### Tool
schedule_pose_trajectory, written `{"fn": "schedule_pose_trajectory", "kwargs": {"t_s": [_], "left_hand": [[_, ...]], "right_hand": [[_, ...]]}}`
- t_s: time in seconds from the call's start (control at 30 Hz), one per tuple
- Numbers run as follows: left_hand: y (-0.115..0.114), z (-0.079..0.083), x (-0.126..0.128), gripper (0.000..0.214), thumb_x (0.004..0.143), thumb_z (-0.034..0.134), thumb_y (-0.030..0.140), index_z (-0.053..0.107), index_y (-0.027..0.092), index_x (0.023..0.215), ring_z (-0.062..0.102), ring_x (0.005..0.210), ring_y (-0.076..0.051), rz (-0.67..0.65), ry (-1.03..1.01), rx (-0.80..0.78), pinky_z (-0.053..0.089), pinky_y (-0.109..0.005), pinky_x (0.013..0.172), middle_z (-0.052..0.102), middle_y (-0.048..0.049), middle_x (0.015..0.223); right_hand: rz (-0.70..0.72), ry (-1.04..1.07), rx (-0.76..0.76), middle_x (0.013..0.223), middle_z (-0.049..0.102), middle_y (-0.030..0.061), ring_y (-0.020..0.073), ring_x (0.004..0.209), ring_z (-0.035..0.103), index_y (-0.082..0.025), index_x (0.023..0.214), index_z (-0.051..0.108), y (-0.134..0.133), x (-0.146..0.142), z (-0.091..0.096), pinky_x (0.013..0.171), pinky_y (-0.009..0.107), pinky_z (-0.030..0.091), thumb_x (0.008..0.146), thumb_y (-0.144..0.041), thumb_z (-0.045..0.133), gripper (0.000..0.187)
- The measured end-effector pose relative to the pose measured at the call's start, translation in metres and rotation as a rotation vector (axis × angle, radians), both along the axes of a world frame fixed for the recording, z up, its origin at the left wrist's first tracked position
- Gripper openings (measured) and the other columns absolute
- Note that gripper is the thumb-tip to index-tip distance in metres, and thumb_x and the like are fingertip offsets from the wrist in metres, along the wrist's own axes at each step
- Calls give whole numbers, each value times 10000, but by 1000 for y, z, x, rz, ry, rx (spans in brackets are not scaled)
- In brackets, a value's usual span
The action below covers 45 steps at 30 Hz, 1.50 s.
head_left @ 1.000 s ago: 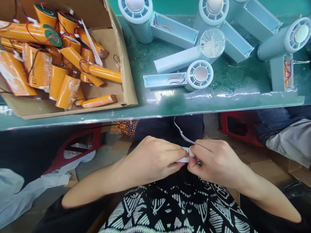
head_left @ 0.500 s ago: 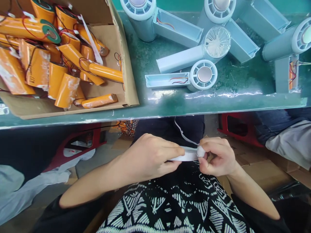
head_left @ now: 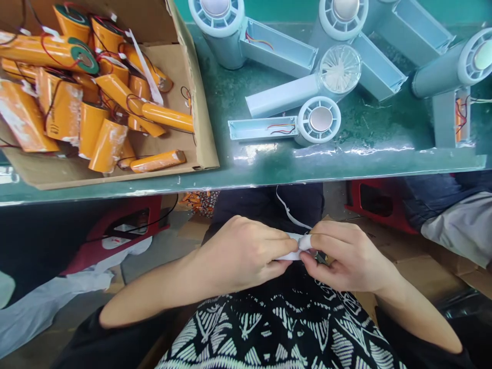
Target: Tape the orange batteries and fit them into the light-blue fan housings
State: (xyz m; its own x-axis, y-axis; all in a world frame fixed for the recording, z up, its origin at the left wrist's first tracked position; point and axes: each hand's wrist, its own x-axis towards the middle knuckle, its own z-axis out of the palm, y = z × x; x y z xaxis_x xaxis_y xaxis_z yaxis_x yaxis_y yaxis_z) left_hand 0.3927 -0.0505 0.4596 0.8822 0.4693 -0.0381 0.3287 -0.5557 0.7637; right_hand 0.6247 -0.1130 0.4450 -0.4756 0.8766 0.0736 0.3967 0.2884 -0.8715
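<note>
Above my lap, in front of the table edge, my left hand (head_left: 255,251) is closed around a flat white strip (head_left: 288,254). My right hand (head_left: 346,253) pinches at the strip's right end, its fingertips close to those of my left hand. White wrapping (head_left: 305,242) covers the tip of a finger on my right hand. A thin white cord (head_left: 286,207) runs up from near my right hand across dark trousers. My fingers hide much of the strip.
On the green table (head_left: 261,164), a cardboard box (head_left: 205,128) at left holds several orange wire-lead battery packs (head_left: 109,146). Several pale blue housings (head_left: 320,120) stand to its right. Red stools (head_left: 371,200) are below, with another person's sleeve (head_left: 457,220) at right.
My right hand has moved left, closer to my left hand, and less of the white strip shows between them. The table view has shifted slightly.
</note>
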Motion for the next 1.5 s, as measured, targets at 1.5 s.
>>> {"fn": "schedule_pose_trajectory", "kwargs": {"t_s": [1.5], "left_hand": [[6, -2, -30, 127, 981, 647, 186, 766, 205, 1019, 775, 830, -120, 64, -20, -132, 587, -186, 751, 819, 1, 981]], "right_hand": [[181, 2, -299, 643, 389, -70, 88, 572, 352, -219, 689, 420, -13, 43, -29, 553, 253, 288, 736, -58, 529, 200]]}}
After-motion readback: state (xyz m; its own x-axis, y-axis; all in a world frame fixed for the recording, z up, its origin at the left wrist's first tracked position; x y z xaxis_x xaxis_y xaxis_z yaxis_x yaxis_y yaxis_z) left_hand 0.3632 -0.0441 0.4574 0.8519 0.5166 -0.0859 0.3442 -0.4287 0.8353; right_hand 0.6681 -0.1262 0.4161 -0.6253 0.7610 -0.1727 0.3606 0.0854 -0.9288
